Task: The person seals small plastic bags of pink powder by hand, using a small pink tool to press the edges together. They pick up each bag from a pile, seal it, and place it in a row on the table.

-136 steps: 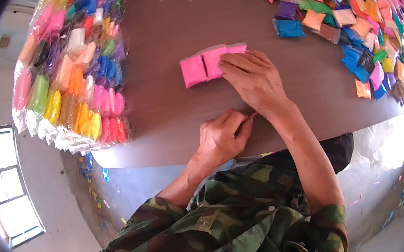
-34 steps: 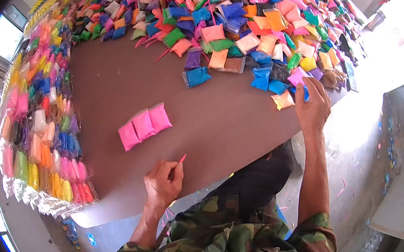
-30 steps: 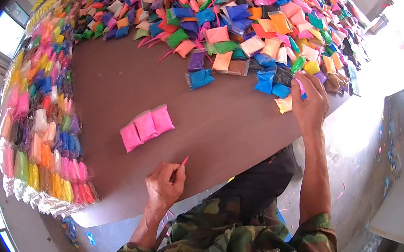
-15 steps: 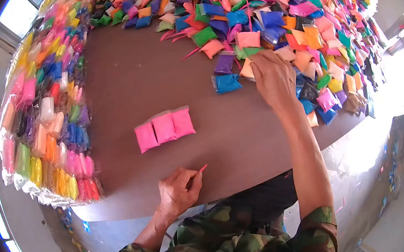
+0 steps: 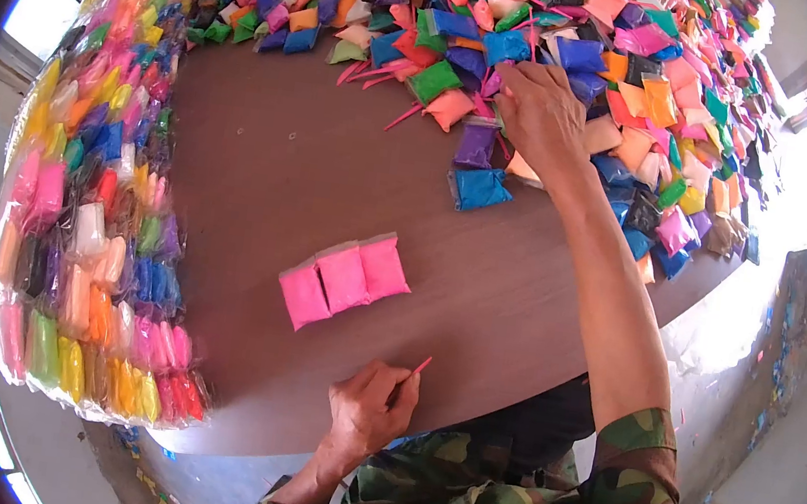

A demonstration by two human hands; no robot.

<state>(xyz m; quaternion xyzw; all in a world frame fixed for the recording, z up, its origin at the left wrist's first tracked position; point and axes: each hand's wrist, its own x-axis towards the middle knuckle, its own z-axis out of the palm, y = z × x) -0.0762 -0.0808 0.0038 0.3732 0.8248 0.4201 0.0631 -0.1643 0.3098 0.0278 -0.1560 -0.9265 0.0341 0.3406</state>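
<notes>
Near the table's front edge, my left hand [image 5: 373, 404] is closed on a thin pink stick [image 5: 422, 365]. My right hand [image 5: 544, 118] reaches into the pile of small coloured packets [image 5: 452, 24], its fingers bent down among them; what they touch is partly hidden. Just left of it lie a purple packet [image 5: 475, 145] and a blue packet [image 5: 481, 190]. Three pink packets [image 5: 344, 277] rest side by side, slightly overlapping, on the brown table [image 5: 251, 183] between the pile and my left hand.
Bundles of coloured packets in clear wrapping [image 5: 87, 243] line the table's left side. The loose pile spreads along the far side and down to the right edge. Several pink sticks [image 5: 403, 117] poke out from the pile's near edge.
My right hand has moved farther into the pile, toward the far side. My left hand still holds the pink stick. The whole view has shifted slightly.
</notes>
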